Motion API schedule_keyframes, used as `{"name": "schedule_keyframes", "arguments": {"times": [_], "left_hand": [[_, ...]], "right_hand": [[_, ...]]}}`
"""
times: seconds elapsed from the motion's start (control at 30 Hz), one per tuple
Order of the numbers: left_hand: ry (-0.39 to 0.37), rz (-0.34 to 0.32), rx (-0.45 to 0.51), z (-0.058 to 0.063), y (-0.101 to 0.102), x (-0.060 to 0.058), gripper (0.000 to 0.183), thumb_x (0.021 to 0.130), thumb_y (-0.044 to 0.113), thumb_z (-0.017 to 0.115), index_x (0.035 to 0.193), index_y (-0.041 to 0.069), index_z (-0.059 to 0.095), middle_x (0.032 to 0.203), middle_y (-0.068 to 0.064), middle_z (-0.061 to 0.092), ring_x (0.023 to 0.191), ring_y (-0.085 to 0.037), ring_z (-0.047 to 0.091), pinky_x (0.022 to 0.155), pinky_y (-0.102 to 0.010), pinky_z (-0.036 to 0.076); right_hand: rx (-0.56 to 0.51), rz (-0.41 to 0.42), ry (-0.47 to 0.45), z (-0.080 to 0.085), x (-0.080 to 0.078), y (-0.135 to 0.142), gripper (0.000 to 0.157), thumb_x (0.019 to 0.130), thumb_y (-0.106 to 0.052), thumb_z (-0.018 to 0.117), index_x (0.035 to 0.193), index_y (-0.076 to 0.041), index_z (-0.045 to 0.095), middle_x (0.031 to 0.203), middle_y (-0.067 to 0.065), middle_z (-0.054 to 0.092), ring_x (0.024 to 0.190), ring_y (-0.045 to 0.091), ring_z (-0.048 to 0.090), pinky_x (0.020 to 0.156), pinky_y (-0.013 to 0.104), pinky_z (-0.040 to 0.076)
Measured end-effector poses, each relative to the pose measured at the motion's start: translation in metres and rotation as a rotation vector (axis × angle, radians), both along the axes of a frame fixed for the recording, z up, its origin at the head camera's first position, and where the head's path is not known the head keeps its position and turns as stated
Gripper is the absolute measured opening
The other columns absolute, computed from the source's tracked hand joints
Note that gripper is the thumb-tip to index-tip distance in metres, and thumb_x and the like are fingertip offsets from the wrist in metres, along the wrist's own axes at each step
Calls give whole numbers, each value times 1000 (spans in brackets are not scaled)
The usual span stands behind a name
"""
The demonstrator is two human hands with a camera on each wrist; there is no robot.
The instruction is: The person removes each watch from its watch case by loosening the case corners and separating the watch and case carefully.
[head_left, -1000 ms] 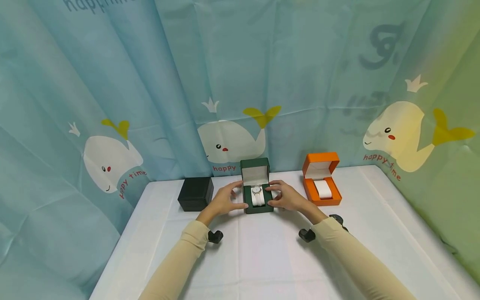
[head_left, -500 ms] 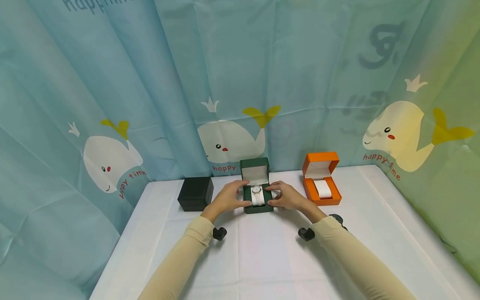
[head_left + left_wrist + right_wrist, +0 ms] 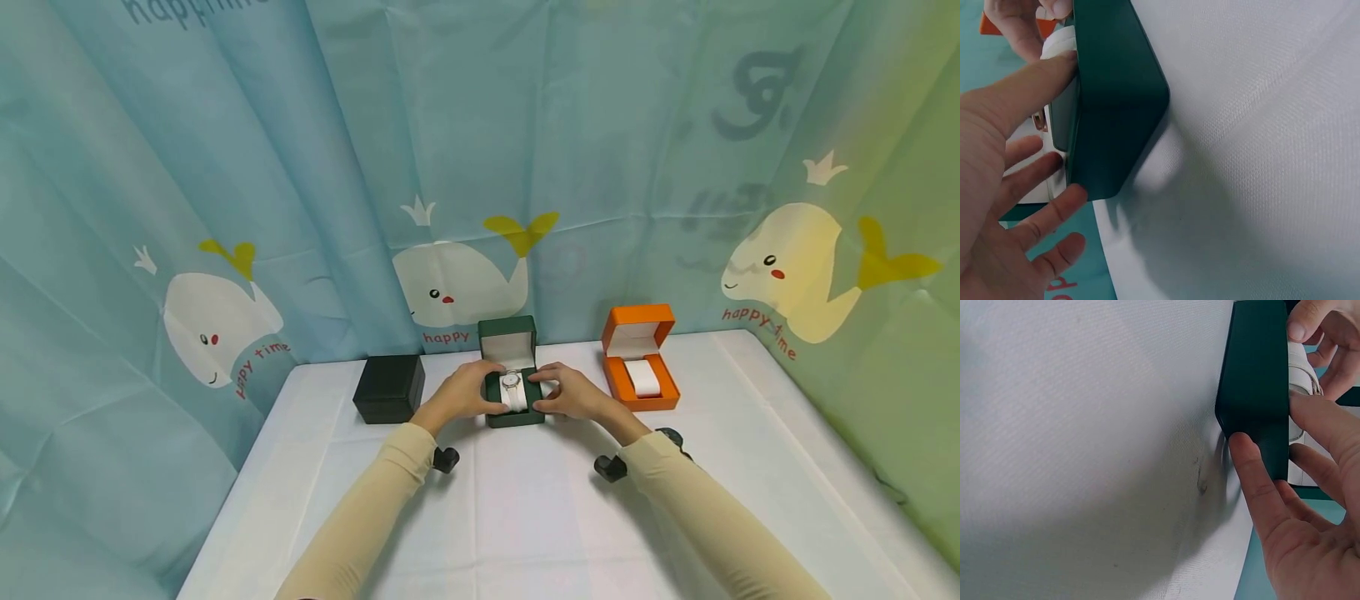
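A green watch box (image 3: 507, 327) stands at mid-table with its lid raised. Inside it a watch (image 3: 511, 381) with a round white dial is wrapped round a white cushion (image 3: 517, 402). From the left my left hand (image 3: 460, 393) pinches at the cushion, thumb at its front and forefinger at its back; the other fingers spread beside the box in the left wrist view. My right hand (image 3: 576, 395) grips the box's right side, thumb (image 3: 1313, 411) over the front edge by the cushion and another finger (image 3: 1246, 452) against the green outer wall.
A black box (image 3: 390, 389), lid down, stands to the left. On the right an orange box (image 3: 670, 402) stands with its lid up and a bare white cushion (image 3: 642, 377) inside. A printed blue curtain (image 3: 585, 167) hangs behind the white tabletop (image 3: 525, 517).
My left hand has moved right, from the box's left edge onto the cushion. The right hand stays in place at the right side, and the boxes have not moved.
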State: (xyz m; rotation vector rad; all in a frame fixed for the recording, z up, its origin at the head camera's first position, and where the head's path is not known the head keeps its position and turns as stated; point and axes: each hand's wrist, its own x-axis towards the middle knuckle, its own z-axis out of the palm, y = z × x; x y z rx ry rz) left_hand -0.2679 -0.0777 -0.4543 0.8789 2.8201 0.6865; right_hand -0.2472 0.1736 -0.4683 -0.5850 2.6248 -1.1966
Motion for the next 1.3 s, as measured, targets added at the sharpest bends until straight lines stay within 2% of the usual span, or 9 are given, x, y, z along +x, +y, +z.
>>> {"name": "schedule_keyframes", "arguments": {"times": [0.23,0.57,0.9,1.3], "left_hand": [[-19,22,-11,-3,1,-2,69,81,42,88,138,13,64,136,-7,64,127,-28,58,108,-47,46],[-70,54,17,-7,1,-7,68,79,39,89,138,16,64,136,-9,63,126,-32,55,106,-51,46],[-84,81,53,-5,6,-8,64,76,36,91,132,17,67,130,-7,65,122,-31,53,104,-49,45],[-109,87,82,-9,7,-8,64,77,35,92,133,18,66,134,-7,65,126,-34,51,107,-50,44]], "right_hand": [[0,4,-5,-2,0,-2,50,90,-12,80,136,0,64,148,24,47,89,18,70,72,27,59],[-2,7,-5,2,-1,-2,50,91,-14,79,136,0,64,149,25,45,93,21,70,79,32,60],[-10,7,-11,2,-2,0,50,91,-14,80,137,-1,64,150,25,45,93,21,71,77,31,60],[-19,-3,-33,1,0,1,51,91,-13,80,137,0,64,151,26,44,94,22,71,78,31,60]]}}
